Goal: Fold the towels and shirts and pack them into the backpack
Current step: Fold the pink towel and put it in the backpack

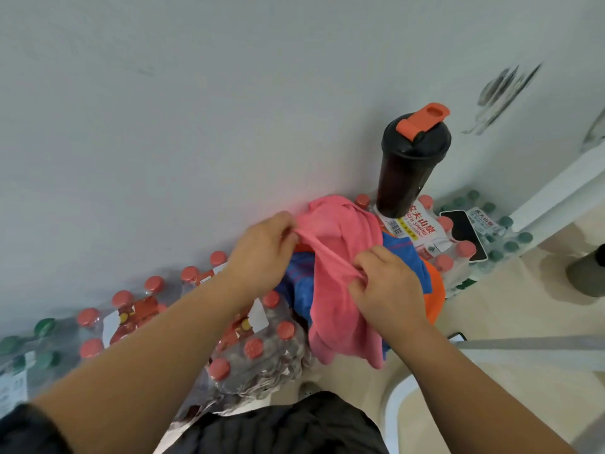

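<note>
A pink towel [340,290] lies crumpled on a heap of cloth in the middle of the view, its lower end hanging down. My left hand [262,250] pinches its upper edge at the left. My right hand [383,286] grips the same edge further right, so the edge is stretched between both hands. Under the towel lies a blue cloth [406,253] with red stripes, and beneath that an orange cloth [433,293]. No backpack is in view.
Shrink-wrapped packs of red-capped water bottles [258,348] lie along the white wall [196,109]. A black shaker bottle with an orange lid [409,165] stands on a pack behind the cloth. A phone [465,234] rests on the packs at right. Green-capped bottles [491,211] fill the corner.
</note>
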Action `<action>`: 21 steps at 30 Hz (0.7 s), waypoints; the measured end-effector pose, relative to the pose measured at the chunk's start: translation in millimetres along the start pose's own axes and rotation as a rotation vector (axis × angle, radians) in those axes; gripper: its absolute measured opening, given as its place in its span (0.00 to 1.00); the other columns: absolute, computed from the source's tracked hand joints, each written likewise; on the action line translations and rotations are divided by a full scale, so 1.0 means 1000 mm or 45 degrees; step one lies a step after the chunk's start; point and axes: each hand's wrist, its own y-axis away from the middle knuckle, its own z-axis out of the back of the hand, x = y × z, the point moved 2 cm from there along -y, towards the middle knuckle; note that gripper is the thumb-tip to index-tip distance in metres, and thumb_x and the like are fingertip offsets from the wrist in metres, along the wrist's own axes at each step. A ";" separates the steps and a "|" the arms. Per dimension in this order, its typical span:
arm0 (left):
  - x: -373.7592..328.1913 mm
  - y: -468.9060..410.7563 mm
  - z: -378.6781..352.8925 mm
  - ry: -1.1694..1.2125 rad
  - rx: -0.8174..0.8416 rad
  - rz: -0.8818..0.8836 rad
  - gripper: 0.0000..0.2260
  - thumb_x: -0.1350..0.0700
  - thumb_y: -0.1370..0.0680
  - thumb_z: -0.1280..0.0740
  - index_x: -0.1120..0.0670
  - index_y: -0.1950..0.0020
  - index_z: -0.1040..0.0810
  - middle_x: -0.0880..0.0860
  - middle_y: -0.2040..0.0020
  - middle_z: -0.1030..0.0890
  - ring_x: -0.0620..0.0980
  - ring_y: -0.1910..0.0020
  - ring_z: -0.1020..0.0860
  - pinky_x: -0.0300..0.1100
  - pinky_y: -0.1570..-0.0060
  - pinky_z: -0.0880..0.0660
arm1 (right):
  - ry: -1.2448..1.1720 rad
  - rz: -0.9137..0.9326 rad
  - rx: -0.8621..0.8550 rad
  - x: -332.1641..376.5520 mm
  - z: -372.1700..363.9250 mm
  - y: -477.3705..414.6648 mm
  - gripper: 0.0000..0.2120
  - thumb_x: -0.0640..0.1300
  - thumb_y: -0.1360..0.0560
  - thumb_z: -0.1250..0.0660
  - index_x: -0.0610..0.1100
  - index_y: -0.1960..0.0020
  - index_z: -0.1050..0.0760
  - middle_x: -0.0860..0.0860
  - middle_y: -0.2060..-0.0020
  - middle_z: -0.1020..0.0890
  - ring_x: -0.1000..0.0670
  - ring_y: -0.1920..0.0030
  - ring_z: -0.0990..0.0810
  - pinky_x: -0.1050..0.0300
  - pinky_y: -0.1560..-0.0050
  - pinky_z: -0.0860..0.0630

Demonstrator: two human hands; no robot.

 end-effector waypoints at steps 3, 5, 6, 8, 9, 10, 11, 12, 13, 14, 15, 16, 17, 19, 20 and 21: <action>-0.004 0.021 0.052 0.343 -0.123 0.184 0.07 0.61 0.18 0.37 0.52 0.53 0.23 0.53 0.62 0.17 0.55 0.62 0.19 0.52 0.57 0.21 | -0.056 -0.057 -0.017 0.013 0.008 0.008 0.07 0.41 0.36 0.32 0.47 0.59 0.27 0.52 0.63 0.24 0.46 0.65 0.25 0.48 0.67 0.25; 0.002 0.043 0.083 0.457 -0.191 0.222 0.07 0.62 0.18 0.38 0.54 0.53 0.22 0.53 0.62 0.17 0.52 0.62 0.20 0.50 0.57 0.22 | -0.076 -0.021 -0.053 0.027 0.013 0.014 0.06 0.43 0.36 0.35 0.48 0.59 0.27 0.53 0.64 0.23 0.47 0.64 0.25 0.50 0.65 0.26; 0.008 0.056 0.096 0.484 -0.210 0.232 0.07 0.61 0.17 0.38 0.53 0.53 0.22 0.52 0.62 0.18 0.51 0.63 0.21 0.49 0.58 0.24 | -0.084 -0.002 -0.064 0.035 0.015 0.017 0.05 0.45 0.35 0.37 0.48 0.59 0.26 0.53 0.64 0.23 0.48 0.64 0.25 0.52 0.65 0.28; 0.020 0.081 0.116 0.478 -0.217 0.247 0.07 0.59 0.17 0.38 0.51 0.53 0.23 0.52 0.62 0.20 0.50 0.63 0.24 0.48 0.60 0.27 | -0.094 0.010 -0.068 0.051 0.019 0.022 0.06 0.48 0.33 0.39 0.50 0.59 0.25 0.55 0.66 0.23 0.51 0.65 0.26 0.55 0.65 0.31; 0.026 0.093 0.123 0.456 -0.220 0.256 0.07 0.57 0.17 0.38 0.50 0.53 0.23 0.52 0.63 0.21 0.50 0.65 0.26 0.48 0.62 0.29 | -0.101 0.005 -0.065 0.058 0.021 0.023 0.06 0.49 0.32 0.39 0.51 0.58 0.25 0.55 0.67 0.23 0.51 0.66 0.26 0.56 0.64 0.33; 0.032 0.105 0.131 0.419 -0.226 0.274 0.06 0.56 0.17 0.37 0.50 0.54 0.24 0.53 0.64 0.22 0.50 0.67 0.28 0.48 0.64 0.30 | -0.117 -0.001 -0.062 0.067 0.022 0.024 0.07 0.50 0.30 0.39 0.51 0.56 0.24 0.55 0.66 0.22 0.52 0.66 0.25 0.57 0.63 0.34; 0.039 0.119 0.139 0.371 -0.237 0.286 0.06 0.55 0.18 0.37 0.50 0.54 0.25 0.55 0.65 0.23 0.50 0.68 0.29 0.48 0.66 0.31 | -0.158 0.014 -0.065 0.077 0.022 0.026 0.08 0.50 0.28 0.40 0.52 0.54 0.22 0.56 0.66 0.21 0.53 0.65 0.25 0.59 0.63 0.34; 0.045 0.134 0.148 0.312 -0.241 0.284 0.05 0.55 0.18 0.36 0.50 0.53 0.24 0.57 0.64 0.22 0.50 0.68 0.29 0.48 0.66 0.30 | -0.220 0.034 -0.058 0.089 0.022 0.027 0.09 0.48 0.27 0.40 0.51 0.52 0.22 0.57 0.65 0.20 0.55 0.65 0.25 0.61 0.62 0.34; 0.051 0.148 0.157 0.265 -0.239 0.270 0.03 0.54 0.19 0.35 0.50 0.53 0.24 0.58 0.62 0.21 0.50 0.67 0.27 0.48 0.64 0.29 | -0.283 0.053 -0.034 0.101 0.022 0.029 0.09 0.47 0.25 0.40 0.51 0.50 0.22 0.57 0.63 0.21 0.56 0.63 0.25 0.62 0.62 0.34; 0.057 0.163 0.166 0.228 -0.229 0.252 0.02 0.54 0.20 0.33 0.50 0.52 0.23 0.57 0.62 0.20 0.49 0.66 0.27 0.48 0.63 0.28 | -0.325 0.066 0.005 0.114 0.021 0.032 0.09 0.46 0.24 0.40 0.51 0.49 0.22 0.57 0.62 0.21 0.56 0.62 0.25 0.61 0.60 0.33; 0.064 0.179 0.174 0.208 -0.211 0.243 0.01 0.53 0.21 0.31 0.49 0.52 0.22 0.57 0.63 0.20 0.49 0.67 0.26 0.46 0.64 0.28 | -0.339 0.074 0.051 0.127 0.020 0.036 0.08 0.46 0.23 0.39 0.51 0.48 0.22 0.58 0.61 0.21 0.56 0.61 0.25 0.58 0.59 0.31; 0.072 0.195 0.182 0.205 -0.187 0.245 0.02 0.53 0.22 0.29 0.48 0.52 0.21 0.56 0.63 0.19 0.49 0.68 0.25 0.45 0.65 0.28 | -0.331 0.076 0.095 0.139 0.018 0.041 0.05 0.47 0.21 0.37 0.52 0.48 0.23 0.58 0.61 0.21 0.55 0.61 0.25 0.56 0.59 0.30; 0.078 0.211 0.189 0.208 -0.161 0.251 0.02 0.52 0.22 0.29 0.47 0.51 0.20 0.55 0.63 0.19 0.52 0.68 0.24 0.44 0.65 0.28 | -0.328 0.070 0.136 0.150 0.015 0.046 0.03 0.47 0.22 0.34 0.53 0.49 0.23 0.59 0.62 0.21 0.56 0.61 0.24 0.57 0.60 0.30; 0.090 0.243 0.200 0.200 -0.115 0.268 0.03 0.53 0.23 0.28 0.46 0.51 0.19 0.54 0.62 0.17 0.59 0.65 0.21 0.45 0.65 0.26 | -0.327 0.057 0.207 0.171 0.011 0.060 0.09 0.44 0.25 0.29 0.55 0.49 0.24 0.63 0.63 0.20 0.60 0.61 0.23 0.67 0.63 0.32; 0.095 0.258 0.203 0.209 -0.091 0.284 0.03 0.52 0.23 0.27 0.46 0.52 0.19 0.54 0.63 0.17 0.60 0.65 0.21 0.46 0.66 0.25 | -0.319 0.057 0.250 0.180 0.008 0.066 0.11 0.42 0.26 0.28 0.56 0.49 0.24 0.65 0.63 0.20 0.61 0.61 0.23 0.68 0.64 0.32; 0.100 0.273 0.206 0.212 -0.064 0.307 0.03 0.52 0.24 0.27 0.45 0.52 0.19 0.51 0.63 0.17 0.59 0.67 0.21 0.47 0.67 0.25 | -0.309 0.062 0.294 0.190 0.006 0.073 0.12 0.41 0.27 0.29 0.56 0.50 0.23 0.65 0.63 0.20 0.61 0.62 0.23 0.67 0.65 0.32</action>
